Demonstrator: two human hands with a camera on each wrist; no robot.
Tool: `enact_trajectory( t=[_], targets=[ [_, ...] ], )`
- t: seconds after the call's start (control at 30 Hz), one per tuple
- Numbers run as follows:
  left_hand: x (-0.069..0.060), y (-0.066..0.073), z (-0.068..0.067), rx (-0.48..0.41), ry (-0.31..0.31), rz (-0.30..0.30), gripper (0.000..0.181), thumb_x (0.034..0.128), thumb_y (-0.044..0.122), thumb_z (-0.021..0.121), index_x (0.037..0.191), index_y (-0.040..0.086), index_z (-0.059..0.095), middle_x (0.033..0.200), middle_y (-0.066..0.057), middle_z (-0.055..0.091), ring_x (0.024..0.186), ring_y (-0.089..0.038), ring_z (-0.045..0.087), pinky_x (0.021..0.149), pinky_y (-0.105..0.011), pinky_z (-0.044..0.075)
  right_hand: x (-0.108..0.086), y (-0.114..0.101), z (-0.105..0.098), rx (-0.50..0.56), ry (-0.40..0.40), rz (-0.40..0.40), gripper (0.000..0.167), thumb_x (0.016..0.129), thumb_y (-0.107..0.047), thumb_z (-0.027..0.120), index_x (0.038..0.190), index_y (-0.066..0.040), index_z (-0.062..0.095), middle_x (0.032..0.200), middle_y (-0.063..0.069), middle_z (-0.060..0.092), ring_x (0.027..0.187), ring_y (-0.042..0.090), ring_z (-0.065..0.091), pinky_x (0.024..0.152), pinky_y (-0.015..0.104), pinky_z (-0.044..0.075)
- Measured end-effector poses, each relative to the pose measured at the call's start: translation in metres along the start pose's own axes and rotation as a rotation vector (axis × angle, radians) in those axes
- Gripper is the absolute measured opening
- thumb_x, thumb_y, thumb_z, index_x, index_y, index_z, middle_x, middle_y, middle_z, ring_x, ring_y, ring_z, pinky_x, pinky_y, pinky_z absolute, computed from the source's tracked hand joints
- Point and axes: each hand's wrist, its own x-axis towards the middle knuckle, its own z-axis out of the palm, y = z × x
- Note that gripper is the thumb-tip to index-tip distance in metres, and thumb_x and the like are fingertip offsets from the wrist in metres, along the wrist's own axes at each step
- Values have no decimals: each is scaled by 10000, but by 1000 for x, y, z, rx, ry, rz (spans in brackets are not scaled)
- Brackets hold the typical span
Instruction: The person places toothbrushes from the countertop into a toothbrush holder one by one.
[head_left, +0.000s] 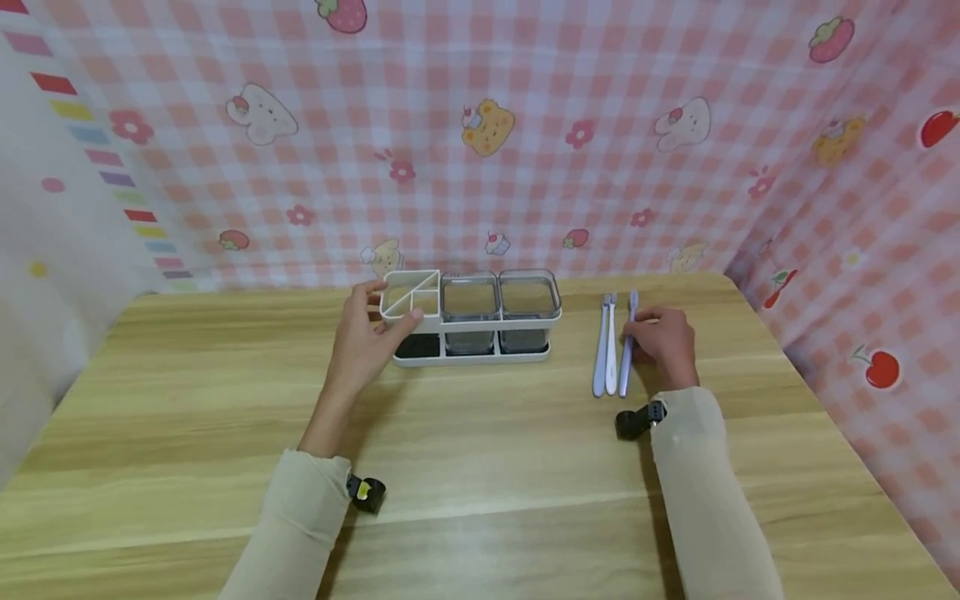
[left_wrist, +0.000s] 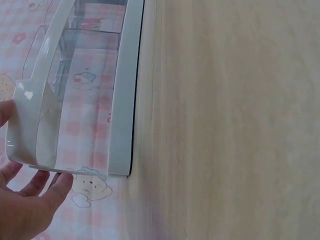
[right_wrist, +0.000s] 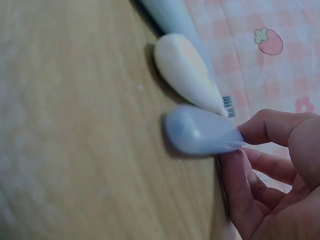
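A white two-tier toothbrush holder stands on the table, with a divided section at its left and two clear cups beside it. My left hand grips the divided end, thumb at the front and fingers round the side; in the left wrist view, fingertips touch the upper tier's end. Three toothbrushes lie to the right, heads away from me: a blue one, a white one and a purple one. My right hand pinches the purple toothbrush between thumb and finger.
The wooden table reaches back to a pink checked cloth hung behind it and along the right. A whitish cloth with coloured stripes hangs at the left. Small black cameras sit on both wrists.
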Motion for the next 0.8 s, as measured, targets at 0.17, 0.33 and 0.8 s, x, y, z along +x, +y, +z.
enact_trajectory(
  t=[0.17,0.33,0.8],
  targets=[
    [-1,-1,-1,7,-1,-7,724,916,343,750,1461,24,396,1301,-224,472,1126,-368,515,980,-473,481,0,3,2,101,0,42,416,935,-146,663,1320,9,627,1144,203,641,651,76,667,647,270,590],
    [-1,0,-1,1,5,-13,721,910,333,757,1457,26,402,1306,-223,475,1127,-369,517,983,-468,479,1,3,1,147,-1,56,422,933,-133,659,1330,5,615,1120,178,630,643,81,660,648,262,589],
    [1,0,-1,-22,7,-2,707,903,296,767,1447,24,407,1296,-221,490,1111,-359,530,981,-460,478,-7,-6,-10,369,34,42,365,926,-88,624,1275,10,582,815,-30,629,684,68,625,608,260,578]
  ],
)
